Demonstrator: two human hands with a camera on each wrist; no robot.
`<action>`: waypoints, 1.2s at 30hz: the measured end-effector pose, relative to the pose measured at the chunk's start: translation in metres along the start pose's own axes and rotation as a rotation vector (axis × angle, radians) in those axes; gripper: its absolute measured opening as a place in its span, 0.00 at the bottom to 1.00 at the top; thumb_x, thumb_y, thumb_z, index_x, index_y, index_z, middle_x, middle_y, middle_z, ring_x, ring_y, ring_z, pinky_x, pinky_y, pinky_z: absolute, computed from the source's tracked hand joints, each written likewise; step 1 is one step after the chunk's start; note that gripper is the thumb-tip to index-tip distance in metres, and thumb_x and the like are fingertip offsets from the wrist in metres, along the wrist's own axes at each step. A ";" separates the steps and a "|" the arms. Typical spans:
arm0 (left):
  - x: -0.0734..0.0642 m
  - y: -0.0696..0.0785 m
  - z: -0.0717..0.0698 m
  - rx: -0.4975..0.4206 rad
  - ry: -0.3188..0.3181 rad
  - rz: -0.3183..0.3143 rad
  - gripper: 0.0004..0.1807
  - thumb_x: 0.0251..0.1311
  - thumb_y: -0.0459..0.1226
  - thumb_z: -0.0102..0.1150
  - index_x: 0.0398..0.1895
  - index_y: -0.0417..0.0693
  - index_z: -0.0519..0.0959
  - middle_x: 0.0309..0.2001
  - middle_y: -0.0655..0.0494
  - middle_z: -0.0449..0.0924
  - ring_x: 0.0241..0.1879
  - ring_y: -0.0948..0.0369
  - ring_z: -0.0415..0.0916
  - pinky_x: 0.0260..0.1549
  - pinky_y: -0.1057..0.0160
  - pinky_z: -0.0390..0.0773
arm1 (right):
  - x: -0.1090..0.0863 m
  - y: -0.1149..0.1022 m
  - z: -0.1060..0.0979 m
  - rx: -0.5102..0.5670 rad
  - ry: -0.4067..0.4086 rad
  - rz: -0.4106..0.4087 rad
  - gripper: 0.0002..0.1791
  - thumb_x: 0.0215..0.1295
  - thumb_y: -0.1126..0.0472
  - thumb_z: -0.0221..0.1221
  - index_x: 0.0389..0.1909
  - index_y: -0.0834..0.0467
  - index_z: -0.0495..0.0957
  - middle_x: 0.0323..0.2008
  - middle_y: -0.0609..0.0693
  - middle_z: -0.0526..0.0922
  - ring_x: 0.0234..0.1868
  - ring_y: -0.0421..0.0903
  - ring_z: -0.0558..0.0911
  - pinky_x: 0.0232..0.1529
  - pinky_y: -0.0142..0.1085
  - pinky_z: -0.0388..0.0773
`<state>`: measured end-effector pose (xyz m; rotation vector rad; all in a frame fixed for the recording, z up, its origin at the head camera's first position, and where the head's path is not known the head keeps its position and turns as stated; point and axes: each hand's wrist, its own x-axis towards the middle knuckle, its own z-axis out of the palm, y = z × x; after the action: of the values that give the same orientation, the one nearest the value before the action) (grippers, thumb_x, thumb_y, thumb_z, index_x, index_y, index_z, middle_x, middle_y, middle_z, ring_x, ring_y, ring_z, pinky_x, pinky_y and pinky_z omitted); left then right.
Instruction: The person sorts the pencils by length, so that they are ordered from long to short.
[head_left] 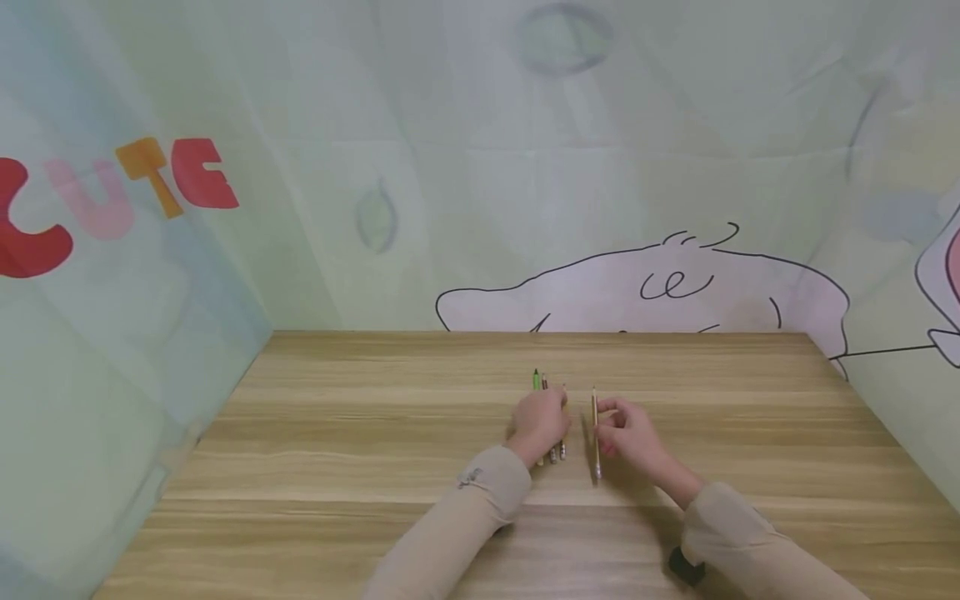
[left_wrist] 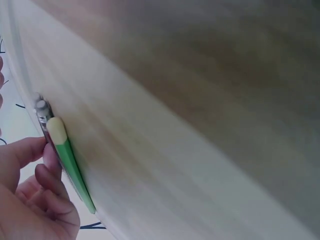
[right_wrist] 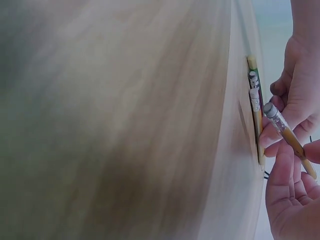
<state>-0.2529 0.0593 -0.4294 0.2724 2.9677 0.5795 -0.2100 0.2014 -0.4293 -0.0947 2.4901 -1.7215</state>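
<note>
Green pen (head_left: 536,380) with a pale end, a dark pencil (head_left: 545,381) and a yellow pencil (head_left: 563,447) lie side by side on the table, partly hidden under my left hand (head_left: 542,419). That hand's thumb and fingertips pinch the yellow pencil at the right of the row. Both pencils there have eraser ends toward me. My right hand (head_left: 628,433) grips a gold-coloured pencil (head_left: 596,429) between thumb and fingers, a little right of the row. Its metal band and grey eraser (right_wrist: 270,110) point toward me, and its tip points away.
The wood-grain table (head_left: 337,433) runs back to a printed cloth backdrop (head_left: 337,167) with a cartoon outline and coloured letters. A dark object (head_left: 686,567) sits below the right sleeve cuff.
</note>
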 end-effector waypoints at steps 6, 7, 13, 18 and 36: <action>-0.002 -0.001 -0.002 0.013 0.013 0.009 0.15 0.46 0.41 0.61 0.40 0.51 0.78 0.34 0.55 0.81 0.19 0.64 0.69 0.16 0.70 0.64 | 0.006 0.000 0.001 0.002 0.023 0.024 0.19 0.53 0.73 0.51 0.48 0.72 0.64 0.20 0.51 0.73 0.17 0.40 0.72 0.20 0.30 0.73; -0.003 -0.002 -0.002 0.015 0.017 0.012 0.14 0.46 0.41 0.62 0.39 0.51 0.78 0.33 0.55 0.81 0.19 0.64 0.69 0.16 0.70 0.64 | 0.008 0.000 0.001 0.001 0.027 0.027 0.19 0.53 0.73 0.51 0.48 0.72 0.64 0.20 0.51 0.73 0.17 0.40 0.71 0.20 0.30 0.72; -0.003 -0.003 -0.003 0.016 0.029 0.019 0.10 0.46 0.42 0.62 0.33 0.50 0.78 0.25 0.57 0.78 0.18 0.64 0.67 0.15 0.69 0.63 | 0.018 -0.002 0.002 -0.016 0.024 0.060 0.19 0.54 0.71 0.51 0.48 0.70 0.64 0.20 0.49 0.71 0.18 0.41 0.71 0.21 0.30 0.72; -0.002 -0.004 -0.002 0.001 0.027 0.021 0.08 0.47 0.41 0.61 0.29 0.50 0.77 0.21 0.58 0.75 0.17 0.64 0.66 0.15 0.69 0.62 | 0.025 -0.004 0.003 -0.025 -0.004 0.065 0.20 0.53 0.71 0.50 0.48 0.70 0.64 0.19 0.50 0.71 0.17 0.41 0.71 0.21 0.30 0.72; -0.004 -0.007 -0.002 0.017 0.053 0.033 0.07 0.47 0.41 0.59 0.20 0.51 0.72 0.15 0.60 0.68 0.16 0.64 0.65 0.12 0.68 0.60 | 0.050 0.004 0.020 -0.134 0.007 0.152 0.18 0.49 0.73 0.53 0.44 0.71 0.68 0.16 0.51 0.74 0.12 0.39 0.69 0.13 0.27 0.68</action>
<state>-0.2505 0.0516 -0.4294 0.3136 3.0255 0.5743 -0.2574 0.1783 -0.4427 0.0873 2.5422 -1.4991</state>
